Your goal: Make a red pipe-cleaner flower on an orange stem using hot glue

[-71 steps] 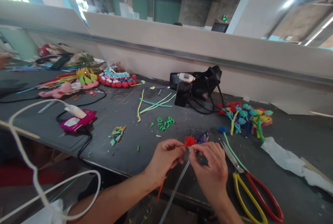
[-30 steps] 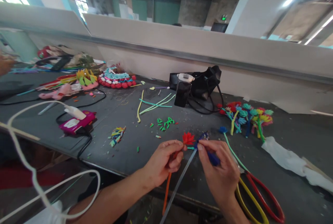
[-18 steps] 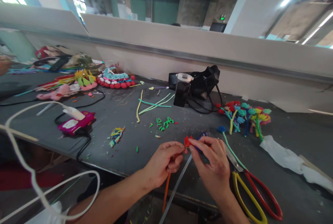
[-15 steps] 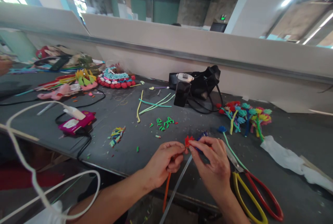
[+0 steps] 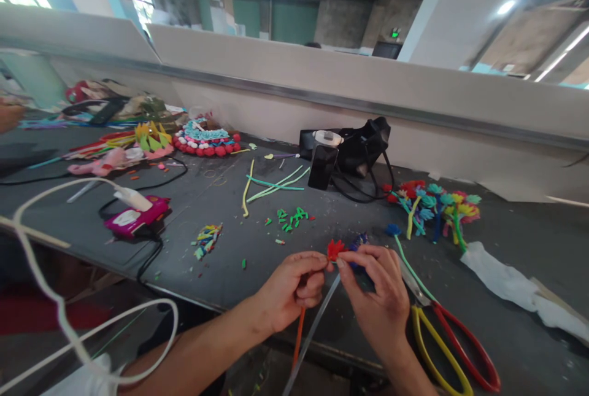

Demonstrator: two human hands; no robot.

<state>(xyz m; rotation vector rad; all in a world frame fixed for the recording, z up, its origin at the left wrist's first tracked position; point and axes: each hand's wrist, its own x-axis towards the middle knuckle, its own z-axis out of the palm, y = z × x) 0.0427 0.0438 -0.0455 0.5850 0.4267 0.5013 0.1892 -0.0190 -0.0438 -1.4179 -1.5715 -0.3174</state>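
Note:
Between my two hands is a small red flower (image 5: 335, 250) with pointed petals. My left hand (image 5: 294, 285) pinches its base from the left, and an orange stem (image 5: 299, 334) hangs down below that hand. The thumb and forefinger of my right hand (image 5: 380, 285) close on the flower's right side. A dark blue-purple flower (image 5: 359, 240) sits just behind my right fingers, partly hidden. Beside my right hand lie scissors (image 5: 453, 347) with one yellow and one red handle. A clear glue stick (image 5: 313, 331) runs down past the table edge between my forearms.
Green clippings (image 5: 292, 218) and mixed clippings (image 5: 208, 239) lie mid-table. A magenta glue gun (image 5: 138, 218) with cables is at left. Behind stand a phone (image 5: 323, 166) and a black bag (image 5: 368, 144). Colourful flowers (image 5: 432, 202) lie right; another person's hand (image 5: 10, 115) shows far left.
My right fingertips have moved slightly down from the red flower's petals towards its base, so more of the petals shows. My left hand has stayed nearly still.

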